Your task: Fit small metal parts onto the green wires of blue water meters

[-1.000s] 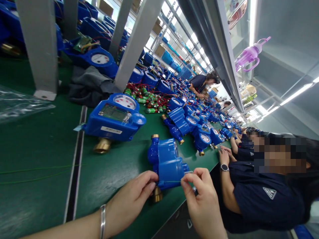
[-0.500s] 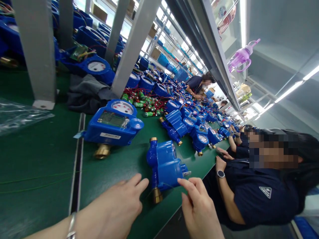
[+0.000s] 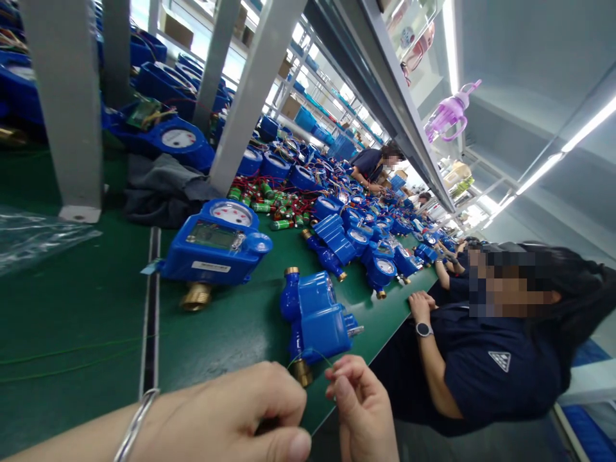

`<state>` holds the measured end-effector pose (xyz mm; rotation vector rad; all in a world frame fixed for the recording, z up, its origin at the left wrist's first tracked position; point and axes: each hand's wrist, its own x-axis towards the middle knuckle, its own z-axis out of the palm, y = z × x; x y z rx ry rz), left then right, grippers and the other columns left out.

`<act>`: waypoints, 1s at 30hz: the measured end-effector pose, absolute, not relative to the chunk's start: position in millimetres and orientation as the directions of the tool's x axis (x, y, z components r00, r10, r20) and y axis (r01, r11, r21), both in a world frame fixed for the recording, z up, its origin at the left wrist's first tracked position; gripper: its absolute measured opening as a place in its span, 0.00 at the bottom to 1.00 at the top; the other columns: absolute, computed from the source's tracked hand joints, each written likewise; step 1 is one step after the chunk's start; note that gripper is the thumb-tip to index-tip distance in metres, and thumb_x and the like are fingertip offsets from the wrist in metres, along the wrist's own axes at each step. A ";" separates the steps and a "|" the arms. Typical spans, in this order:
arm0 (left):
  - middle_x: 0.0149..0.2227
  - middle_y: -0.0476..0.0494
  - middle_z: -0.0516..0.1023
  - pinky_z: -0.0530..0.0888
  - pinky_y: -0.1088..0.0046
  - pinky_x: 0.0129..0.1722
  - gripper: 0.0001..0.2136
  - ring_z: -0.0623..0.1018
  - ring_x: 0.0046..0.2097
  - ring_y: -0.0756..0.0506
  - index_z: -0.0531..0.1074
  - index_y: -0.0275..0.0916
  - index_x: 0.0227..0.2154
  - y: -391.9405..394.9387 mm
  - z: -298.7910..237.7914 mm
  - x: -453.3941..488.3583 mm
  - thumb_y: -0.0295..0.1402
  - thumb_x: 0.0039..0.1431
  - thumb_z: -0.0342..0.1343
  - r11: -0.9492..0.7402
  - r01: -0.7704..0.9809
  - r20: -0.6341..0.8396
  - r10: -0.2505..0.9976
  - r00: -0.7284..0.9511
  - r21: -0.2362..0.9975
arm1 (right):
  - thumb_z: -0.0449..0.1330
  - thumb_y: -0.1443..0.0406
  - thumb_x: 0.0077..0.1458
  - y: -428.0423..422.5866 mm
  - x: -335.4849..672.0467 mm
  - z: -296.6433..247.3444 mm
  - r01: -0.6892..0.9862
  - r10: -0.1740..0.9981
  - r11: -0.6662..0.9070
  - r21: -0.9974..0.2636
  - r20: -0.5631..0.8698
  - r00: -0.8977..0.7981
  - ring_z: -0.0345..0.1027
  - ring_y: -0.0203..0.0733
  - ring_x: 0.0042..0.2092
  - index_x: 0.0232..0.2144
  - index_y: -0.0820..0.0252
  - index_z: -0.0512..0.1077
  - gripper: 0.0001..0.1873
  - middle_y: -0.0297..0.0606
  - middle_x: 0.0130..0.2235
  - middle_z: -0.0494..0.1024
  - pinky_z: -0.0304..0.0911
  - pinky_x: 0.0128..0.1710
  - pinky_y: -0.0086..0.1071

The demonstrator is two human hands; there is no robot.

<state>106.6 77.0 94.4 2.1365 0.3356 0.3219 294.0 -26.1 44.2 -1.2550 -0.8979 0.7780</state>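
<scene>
A blue water meter [image 3: 322, 321] lies on its side on the green bench just beyond my hands. Its lower brass end [image 3: 301, 372] points toward me. A thin green wire [image 3: 315, 351] loops over the meter near that brass end. My right hand [image 3: 360, 401] pinches the wire between thumb and forefinger. My left hand [image 3: 255, 410], with a silver bracelet at the wrist, is closed, and the wire runs toward its knuckles; what its fingers hold is hidden. A second water meter [image 3: 214, 247], dial and window facing up, sits to the left.
Behind are green battery cells [image 3: 283, 224] with red wires and many more blue meters [image 3: 382, 273]. A grey post [image 3: 260, 90] and dark cloth [image 3: 168, 186] stand at left, near a plastic bag [image 3: 38, 237]. A co-worker [image 3: 481, 366] sits at the right.
Both hands have drawn back toward me and closed. My right hand now pinches the green wire, which has lifted into a loop. The co-worker's hands have come together at the bench edge.
</scene>
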 end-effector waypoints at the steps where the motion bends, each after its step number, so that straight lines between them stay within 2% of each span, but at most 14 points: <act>1: 0.28 0.51 0.69 0.62 0.78 0.27 0.19 0.66 0.29 0.51 0.65 0.38 0.25 78.9 100.5 108.0 0.49 0.59 0.43 -0.524 0.138 0.054 0.334 0.941 0.840 | 0.65 0.60 0.48 -26.0 293.1 42.7 -0.040 0.869 0.167 -0.985 0.127 0.479 0.62 0.32 0.37 0.29 0.59 0.72 0.09 0.32 0.37 0.66 0.59 0.36 0.22; 3: 0.27 0.52 0.67 0.59 0.76 0.26 0.19 0.64 0.29 0.51 0.63 0.39 0.27 81.9 108.6 111.0 0.49 0.61 0.40 -0.494 0.197 -0.024 0.334 0.942 0.847 | 0.68 0.60 0.44 -26.8 291.8 40.5 -0.064 0.850 0.176 -0.982 0.119 0.513 0.63 0.33 0.39 0.29 0.58 0.74 0.11 0.33 0.37 0.67 0.60 0.38 0.22; 5: 0.27 0.53 0.66 0.57 0.75 0.26 0.18 0.63 0.28 0.51 0.62 0.40 0.29 82.6 109.8 113.7 0.48 0.62 0.40 -0.455 0.243 -0.054 0.390 0.919 0.857 | 0.70 0.61 0.40 -28.0 290.1 39.8 -0.090 0.822 0.182 -0.979 0.101 0.560 0.65 0.33 0.40 0.29 0.58 0.76 0.11 0.34 0.37 0.69 0.62 0.40 0.22; 9: 0.29 0.53 0.69 0.58 0.74 0.28 0.13 0.66 0.30 0.50 0.63 0.43 0.36 79.1 100.8 116.7 0.45 0.63 0.39 -0.399 0.278 -0.073 0.458 0.886 0.874 | 0.72 0.61 0.37 -28.9 283.5 43.7 -0.301 0.769 0.190 -0.935 -0.048 0.637 0.70 0.36 0.35 0.32 0.58 0.77 0.16 0.37 0.36 0.74 0.67 0.34 0.25; 12: 0.32 0.53 0.70 0.59 0.73 0.30 0.12 0.68 0.32 0.49 0.63 0.45 0.38 76.3 95.9 118.2 0.43 0.64 0.39 -0.410 0.261 -0.050 0.458 0.887 0.874 | 0.73 0.60 0.35 -27.7 278.0 48.0 -0.412 0.781 0.201 -0.889 -0.109 0.616 0.71 0.36 0.33 0.32 0.59 0.77 0.18 0.40 0.35 0.77 0.68 0.31 0.24; 16: 0.30 0.53 0.71 0.59 0.74 0.29 0.11 0.68 0.31 0.50 0.66 0.44 0.34 74.3 96.2 120.6 0.41 0.63 0.41 -0.432 0.256 -0.032 0.461 0.887 0.865 | 0.73 0.61 0.37 -25.6 272.3 49.3 -0.454 0.816 0.246 -0.856 -0.071 0.574 0.71 0.32 0.32 0.33 0.57 0.77 0.18 0.39 0.37 0.78 0.67 0.31 0.22; 19: 0.30 0.53 0.71 0.60 0.75 0.29 0.10 0.68 0.30 0.50 0.67 0.44 0.35 73.8 96.0 122.3 0.39 0.63 0.43 -0.421 0.257 -0.017 0.496 0.868 0.870 | 0.72 0.61 0.38 -24.6 269.1 47.1 -0.437 0.841 0.250 -0.864 -0.029 0.540 0.70 0.32 0.32 0.34 0.57 0.77 0.17 0.39 0.37 0.78 0.66 0.32 0.22; 24: 0.32 0.51 0.71 0.60 0.74 0.30 0.10 0.69 0.32 0.50 0.67 0.43 0.35 73.1 91.8 124.0 0.37 0.63 0.42 -0.449 0.244 0.028 0.518 0.855 0.859 | 0.72 0.61 0.37 -24.4 266.0 42.5 -0.422 0.853 0.266 -0.867 0.007 0.522 0.70 0.32 0.31 0.32 0.58 0.77 0.17 0.37 0.32 0.77 0.66 0.32 0.23; 30: 0.31 0.51 0.71 0.59 0.73 0.30 0.11 0.69 0.31 0.49 0.66 0.42 0.34 71.6 90.6 122.3 0.38 0.64 0.40 -0.449 0.263 0.013 0.525 0.851 0.854 | 0.71 0.63 0.40 -26.1 266.6 39.7 -0.399 0.877 0.274 -0.875 0.056 0.478 0.71 0.33 0.33 0.33 0.56 0.76 0.14 0.36 0.35 0.78 0.67 0.35 0.24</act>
